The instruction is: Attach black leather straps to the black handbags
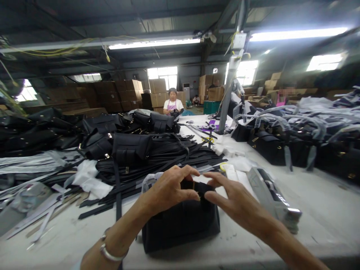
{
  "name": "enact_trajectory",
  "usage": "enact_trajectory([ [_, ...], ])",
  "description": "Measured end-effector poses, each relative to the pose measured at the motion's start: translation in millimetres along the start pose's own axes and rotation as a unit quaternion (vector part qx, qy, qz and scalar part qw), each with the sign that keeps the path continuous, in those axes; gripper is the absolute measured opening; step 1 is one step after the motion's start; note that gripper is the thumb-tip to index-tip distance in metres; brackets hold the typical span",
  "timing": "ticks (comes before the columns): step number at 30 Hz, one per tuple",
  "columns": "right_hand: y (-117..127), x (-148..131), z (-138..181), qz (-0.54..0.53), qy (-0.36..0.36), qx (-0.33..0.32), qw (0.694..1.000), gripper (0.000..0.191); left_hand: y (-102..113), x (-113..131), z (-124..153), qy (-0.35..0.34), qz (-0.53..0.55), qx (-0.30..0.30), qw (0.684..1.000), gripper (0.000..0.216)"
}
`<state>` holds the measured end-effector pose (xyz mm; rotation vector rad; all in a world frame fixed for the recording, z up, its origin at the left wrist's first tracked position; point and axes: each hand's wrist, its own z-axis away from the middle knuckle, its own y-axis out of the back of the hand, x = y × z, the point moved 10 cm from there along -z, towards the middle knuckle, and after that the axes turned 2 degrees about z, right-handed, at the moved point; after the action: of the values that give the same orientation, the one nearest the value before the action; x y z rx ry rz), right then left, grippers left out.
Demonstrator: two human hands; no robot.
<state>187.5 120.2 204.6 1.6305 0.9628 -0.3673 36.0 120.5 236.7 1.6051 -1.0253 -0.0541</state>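
A black handbag (182, 228) stands upright on the white table right in front of me. My left hand (171, 185) grips the top of the bag from the left, its thumb and fingers curled around a black strap with small gold-coloured metal hardware (194, 185). From the right, my right hand (229, 191) holds the same top part between thumb and bent fingers. Clear plastic wrapping (150, 180) shows behind my left hand, at the bag's upper left. My fingers hide part of the strap and its hardware.
Long black straps (168, 150) and several black bags (132, 146) are heaped at the left and ahead. A grey metal tape dispenser (270, 191) stands to the right. Further right are bags with plastic-wrapped handles (278, 146). A co-worker (173, 105) sits across the table (317, 210), near a pole (226, 97).
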Motion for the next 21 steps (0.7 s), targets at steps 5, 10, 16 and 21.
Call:
enact_trajectory([
  [5, -43, -13, -18, -0.174, -0.011, -0.103, 0.979, 0.033, 23, -14, 17, -0.018, -0.084, 0.028, 0.996, 0.049],
  [10, -46, 5, -20, -0.222, -0.061, -0.135, 0.964, 0.041, 39, -35, 30, 0.014, -0.051, 0.045, 0.998, 0.03],
  [16, -42, -2, -23, -0.23, -0.065, -0.142, 0.961, 0.045, 45, -36, 32, 0.029, 0.08, 0.041, 0.996, 0.01],
  [21, -43, -9, -27, -0.144, -0.048, -0.132, 0.98, 0.054, 47, -40, 32, 0.046, 0.14, 0.041, 0.988, 0.009],
])
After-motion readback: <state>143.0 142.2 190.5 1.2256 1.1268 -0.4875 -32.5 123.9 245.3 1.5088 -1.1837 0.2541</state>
